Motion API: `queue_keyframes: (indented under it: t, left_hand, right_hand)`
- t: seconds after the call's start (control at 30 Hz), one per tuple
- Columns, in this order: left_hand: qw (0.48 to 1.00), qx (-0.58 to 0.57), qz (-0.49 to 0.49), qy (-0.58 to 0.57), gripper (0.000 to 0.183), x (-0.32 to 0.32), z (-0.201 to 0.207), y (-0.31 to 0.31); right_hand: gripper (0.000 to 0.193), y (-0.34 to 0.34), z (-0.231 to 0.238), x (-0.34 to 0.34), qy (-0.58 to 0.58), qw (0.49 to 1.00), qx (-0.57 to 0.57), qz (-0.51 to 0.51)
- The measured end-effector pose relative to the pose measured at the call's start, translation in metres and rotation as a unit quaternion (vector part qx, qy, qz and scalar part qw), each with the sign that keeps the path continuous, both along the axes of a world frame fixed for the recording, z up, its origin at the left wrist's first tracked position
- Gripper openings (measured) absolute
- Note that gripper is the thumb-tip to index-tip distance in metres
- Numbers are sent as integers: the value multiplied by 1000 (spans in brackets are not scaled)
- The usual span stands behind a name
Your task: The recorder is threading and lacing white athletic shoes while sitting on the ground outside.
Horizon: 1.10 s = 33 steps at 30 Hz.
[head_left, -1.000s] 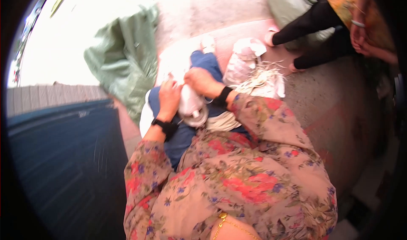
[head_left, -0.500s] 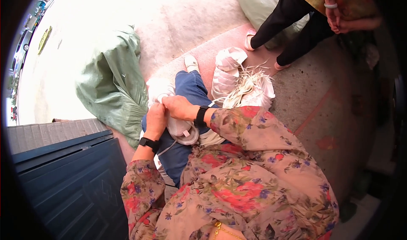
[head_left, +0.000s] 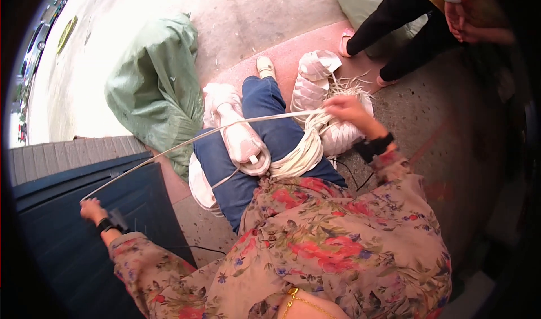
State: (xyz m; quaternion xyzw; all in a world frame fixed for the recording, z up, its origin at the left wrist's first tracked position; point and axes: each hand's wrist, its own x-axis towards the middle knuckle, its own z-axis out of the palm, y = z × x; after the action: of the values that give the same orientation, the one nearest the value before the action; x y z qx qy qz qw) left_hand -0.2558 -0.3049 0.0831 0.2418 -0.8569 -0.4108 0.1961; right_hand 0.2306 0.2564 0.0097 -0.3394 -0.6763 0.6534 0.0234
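Observation:
A white shoe upper [head_left: 239, 136] with a pinkish inside lies across my thighs. A long cream lace [head_left: 259, 118] runs taut over it from one hand to the other. My left hand [head_left: 93, 210], far out to the left above a dark blue panel, is closed on one end. Out to the right, my right hand [head_left: 348, 111] pinches the other end, its fingertips partly blurred. Beneath that hand a thick bundle of cream laces [head_left: 304, 153] drapes over my right thigh. Whether the taut lace passes through the upper I cannot tell.
Nested white uppers [head_left: 307, 91] stand beyond my right knee, and more white pieces [head_left: 202, 188] lie beside my left thigh. A green sack [head_left: 152, 82] is at the left, the blue panel [head_left: 90, 217] nearer. Another person in black trousers [head_left: 389, 14] stands at the far right.
My hands were together over the upper; now they are spread wide apart with the lace stretched between them. The upper shows fully, and the view has shifted slightly.

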Motion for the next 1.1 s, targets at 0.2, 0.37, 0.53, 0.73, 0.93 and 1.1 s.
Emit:
queue_keyframes:
  t: [0.2,0.37,0.53,0.73,0.93,1.1]
  left_hand:
    - [931,252,73,256,20,-3,121,-145]
    - [962,160,-34,217,15,24,167,-71]
    - [939,178,-292,-26,20,63,97,45]
    - [767,204,-500,-348,45,165,-40,242]
    - [640,308,-487,-508,16,223,-77,328]
    - [665,308,-438,-521,15,226,-88,349]
  right_hand:
    - [12,104,52,74,348,851,-296,-259]
    - [18,186,118,121,517,725,-351,-290]
    - [30,118,114,14,436,856,-158,-231]
    - [23,-14,26,-93,160,982,-91,41]
    - [11,-77,-28,-126,70,945,203,249]
    - [9,-80,-47,-139,153,834,435,303]
